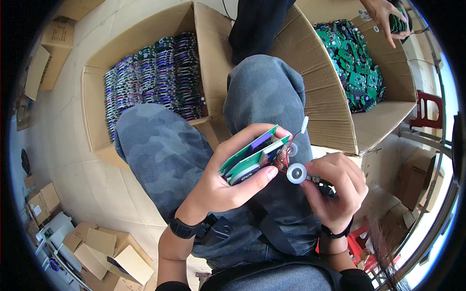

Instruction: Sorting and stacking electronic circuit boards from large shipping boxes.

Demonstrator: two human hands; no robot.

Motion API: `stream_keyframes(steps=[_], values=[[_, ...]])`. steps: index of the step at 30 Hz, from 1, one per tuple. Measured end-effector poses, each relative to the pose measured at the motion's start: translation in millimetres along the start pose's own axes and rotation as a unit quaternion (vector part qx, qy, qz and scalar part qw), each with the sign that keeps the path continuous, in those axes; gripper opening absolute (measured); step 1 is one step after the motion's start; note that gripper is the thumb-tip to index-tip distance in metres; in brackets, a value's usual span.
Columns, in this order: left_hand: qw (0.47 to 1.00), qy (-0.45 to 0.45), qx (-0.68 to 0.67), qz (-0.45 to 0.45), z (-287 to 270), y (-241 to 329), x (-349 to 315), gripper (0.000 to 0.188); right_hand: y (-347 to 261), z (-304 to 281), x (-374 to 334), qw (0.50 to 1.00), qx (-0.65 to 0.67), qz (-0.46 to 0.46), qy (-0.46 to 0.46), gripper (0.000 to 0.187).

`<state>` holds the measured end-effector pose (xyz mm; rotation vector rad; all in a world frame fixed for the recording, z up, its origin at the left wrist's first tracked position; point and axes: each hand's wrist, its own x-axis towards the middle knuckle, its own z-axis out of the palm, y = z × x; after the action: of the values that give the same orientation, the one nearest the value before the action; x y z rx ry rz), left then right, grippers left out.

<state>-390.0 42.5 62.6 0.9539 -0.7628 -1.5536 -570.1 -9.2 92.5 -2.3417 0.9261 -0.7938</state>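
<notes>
My left hand (221, 177) is wrapped around a small stack of green circuit boards (252, 154), tilted up over my lap. Purple and white parts and copper-coloured coils show between the boards. Thin red wires lead out from the stack, one of them up to a small pale disc (305, 125). My right hand (338, 184) is closed, thumb and forefinger at the edge of a round white disc (296, 173) with a grey centre. Something dark pokes out behind those fingers, too hidden to name. A further translucent disc (291, 149) hangs beside the boards.
Ahead on the left, a cardboard box (92, 99) holds tight rows of boards. Another carton (315, 82) at the right holds loosely piled green boards (354, 65); a co-worker's hand (388, 19) holds several boards over it. Open cartons (114, 250) and a red stool (429, 109) stand around.
</notes>
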Motion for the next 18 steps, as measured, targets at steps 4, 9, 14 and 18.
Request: stream_keyframes(steps=[4, 9, 14, 18], values=[[0.999, -0.011, 0.026, -0.015, -1, 2, 0, 0.039, -2, -1, 1, 0.999, 0.036, -0.008, -0.019, 0.033], [0.999, -0.002, 0.042, 0.001, 2, 6, -3, 0.039, -8, -2, 1, 0.99, 0.096, 0.088, -0.051, 0.041], [0.998, -0.019, 0.049, 0.033, -1, 7, -4, 0.041, -5, 2, 1, 0.974, 0.147, 0.136, -0.105, 0.05], [0.997, -0.051, 0.031, 0.039, 1, 7, -2, 0.04, -1, 4, -2, 0.964, 0.203, 0.129, -0.115, 0.06]])
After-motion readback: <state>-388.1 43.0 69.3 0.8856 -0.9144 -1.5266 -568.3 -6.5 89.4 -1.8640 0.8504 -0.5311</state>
